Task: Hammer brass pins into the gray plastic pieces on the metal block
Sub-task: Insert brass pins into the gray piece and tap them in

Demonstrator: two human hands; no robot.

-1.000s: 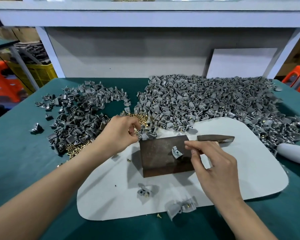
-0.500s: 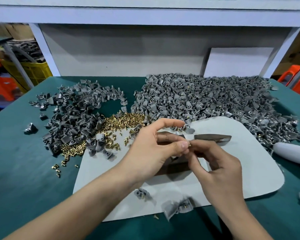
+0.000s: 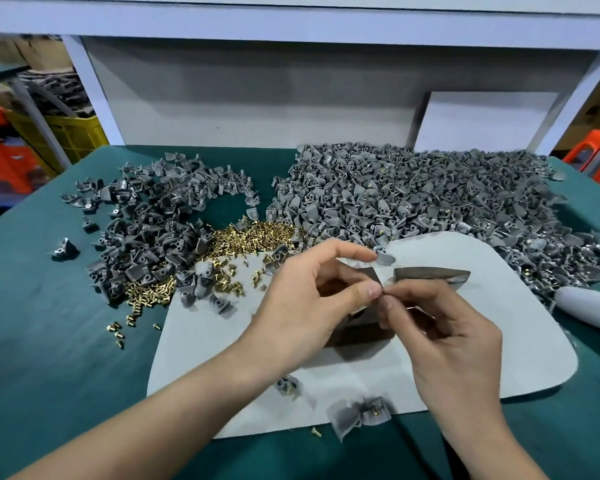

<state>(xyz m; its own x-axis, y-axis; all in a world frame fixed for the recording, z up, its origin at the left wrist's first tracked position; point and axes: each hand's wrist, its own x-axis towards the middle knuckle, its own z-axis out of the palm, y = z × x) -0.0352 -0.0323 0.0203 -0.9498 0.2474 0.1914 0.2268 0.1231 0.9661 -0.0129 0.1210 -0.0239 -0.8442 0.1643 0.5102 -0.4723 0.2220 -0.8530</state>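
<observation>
Over the dark metal block [image 3: 357,336] on the white mat [image 3: 482,358], my two hands meet fingertip to fingertip. My left hand [image 3: 305,306] pinches something tiny between thumb and forefinger, most likely a brass pin, which the fingertips hide. My right hand [image 3: 447,337] has its thumb and forefinger curled at the same spot, where a gray plastic piece sat on the block; the fingers cover it. A dark metal striker [image 3: 430,273] lies just beyond the block, untouched. Loose brass pins [image 3: 257,237] are heaped to the left.
A big heap of gray pieces [image 3: 413,202] fills the back right, and a smaller heap [image 3: 146,230] the left. Two gray pieces with brass in them [image 3: 361,415] [image 3: 286,386] lie at the mat's front edge. A white rounded object [image 3: 589,310] lies at the right.
My left hand left the brass pin heap and came right to meet my right hand over the block. The gray piece on the block is now covered by fingers.
</observation>
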